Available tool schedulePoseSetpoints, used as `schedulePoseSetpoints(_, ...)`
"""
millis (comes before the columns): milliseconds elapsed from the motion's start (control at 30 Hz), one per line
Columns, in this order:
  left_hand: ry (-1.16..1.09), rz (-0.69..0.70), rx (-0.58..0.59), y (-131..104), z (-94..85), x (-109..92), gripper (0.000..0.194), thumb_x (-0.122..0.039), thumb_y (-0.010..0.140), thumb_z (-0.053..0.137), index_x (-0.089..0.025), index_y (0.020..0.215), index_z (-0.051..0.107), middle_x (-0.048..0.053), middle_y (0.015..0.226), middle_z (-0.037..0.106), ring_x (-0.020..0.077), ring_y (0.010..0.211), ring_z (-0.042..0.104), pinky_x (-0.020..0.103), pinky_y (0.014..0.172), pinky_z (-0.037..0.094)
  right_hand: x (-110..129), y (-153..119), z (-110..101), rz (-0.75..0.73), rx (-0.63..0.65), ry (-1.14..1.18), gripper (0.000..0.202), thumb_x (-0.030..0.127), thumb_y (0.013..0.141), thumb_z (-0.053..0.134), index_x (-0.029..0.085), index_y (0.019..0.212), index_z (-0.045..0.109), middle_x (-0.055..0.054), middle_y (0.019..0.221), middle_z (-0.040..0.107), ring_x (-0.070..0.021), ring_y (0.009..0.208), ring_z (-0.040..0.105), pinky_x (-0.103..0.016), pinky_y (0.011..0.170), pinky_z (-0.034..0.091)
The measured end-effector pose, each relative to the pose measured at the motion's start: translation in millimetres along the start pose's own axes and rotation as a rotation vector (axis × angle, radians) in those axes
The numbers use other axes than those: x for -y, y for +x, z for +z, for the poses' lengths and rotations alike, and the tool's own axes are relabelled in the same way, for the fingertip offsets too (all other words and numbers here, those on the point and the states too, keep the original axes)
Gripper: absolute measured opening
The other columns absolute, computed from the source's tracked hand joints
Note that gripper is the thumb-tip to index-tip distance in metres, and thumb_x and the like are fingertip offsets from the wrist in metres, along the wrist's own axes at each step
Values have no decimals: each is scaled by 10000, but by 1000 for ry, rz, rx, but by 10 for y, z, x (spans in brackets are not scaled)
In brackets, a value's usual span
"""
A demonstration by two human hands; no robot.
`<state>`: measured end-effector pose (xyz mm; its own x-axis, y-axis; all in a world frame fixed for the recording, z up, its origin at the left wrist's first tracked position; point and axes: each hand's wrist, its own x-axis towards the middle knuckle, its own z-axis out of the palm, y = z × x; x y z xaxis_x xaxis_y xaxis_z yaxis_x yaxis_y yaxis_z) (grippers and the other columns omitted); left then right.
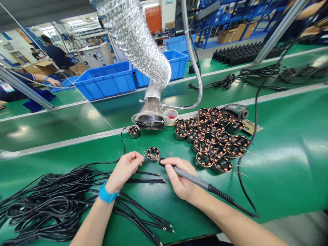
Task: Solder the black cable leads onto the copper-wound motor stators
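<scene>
Frame centre: one right hand (pixel 182 179), fingers closed, is holding one soldering iron (pixel 192 177) at one copper-wound ring (pixel 153 149); one left hand (pixel 127 167) is pinching fine wires (pixel 144 154), number unclear.

mat (pixel 279 147): green | bins (pixel 106 80): blue | cables (pixel 61 198): black | wristband (pixel 107 193): bright blue

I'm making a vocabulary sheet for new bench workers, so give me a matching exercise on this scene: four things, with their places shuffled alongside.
Things
1. soldering iron
2. blue wristband
3. pile of black cables
4. silver flexible duct

Places
A. rising from the round hood above the fan
B. held in the right hand
C. on the left part of the green bench surface
D. around the wrist of the left hand

Right pairs: 1-B, 2-D, 3-C, 4-A
</scene>
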<state>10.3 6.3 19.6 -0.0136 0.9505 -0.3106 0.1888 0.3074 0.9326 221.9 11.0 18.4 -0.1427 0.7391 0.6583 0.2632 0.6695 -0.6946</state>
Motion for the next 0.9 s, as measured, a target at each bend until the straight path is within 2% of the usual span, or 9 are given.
schedulePoseSetpoints(133,-48,10,51,8,-81,31,324,-436,795,721,-156,895,592,-81,596,365,58,491,248,216,463,160,3,7,-13,-2,-11,6,173,167,907,510,207,906,678,-12,791,762,-153,666,717,-274,615,532)
schedulePoseSetpoints(233,-85,-1,54,25,-112,51,316,-409,783,741,-156,894,588,-87,595,343,56,496,228,215,466,146,10,3,-21,2,-23,8,173,171,909,509,213,905,677,-10,799,763,-151,666,717,-274,618,533)
schedulePoseSetpoints(400,-24,-2,2,34,-7,29,349,-473,789,720,-138,807,625,-67,603,379,60,499,223,232,463,137,19,-10,-26,-2,-23,28,174,158,908,510,208,910,677,-12,809,761,-142,674,716,-257,611,526)
schedulePoseSetpoints(533,69,-3,-38,24,44,15,415,-535,818,670,-120,833,673,-65,579,353,68,500,235,236,458,141,16,-14,-26,-8,-19,27,172,158,906,512,201,909,678,-14,815,763,-142,678,716,-254,613,525)
schedulePoseSetpoints(733,-141,-8,-74,63,-19,70,353,-465,798,711,-141,757,579,-73,615,371,40,477,182,218,444,116,23,-6,-22,-7,-24,32,164,146,894,523,180,903,682,-17,808,761,-137,663,713,-248,625,517)
schedulePoseSetpoints(900,-154,22,-153,75,31,90,363,-471,797,714,-127,754,602,-80,591,323,40,479,179,212,438,105,21,-13,-20,-11,-17,41,158,142,894,527,177,902,681,-18,810,760,-135,673,712,-244,633,513)
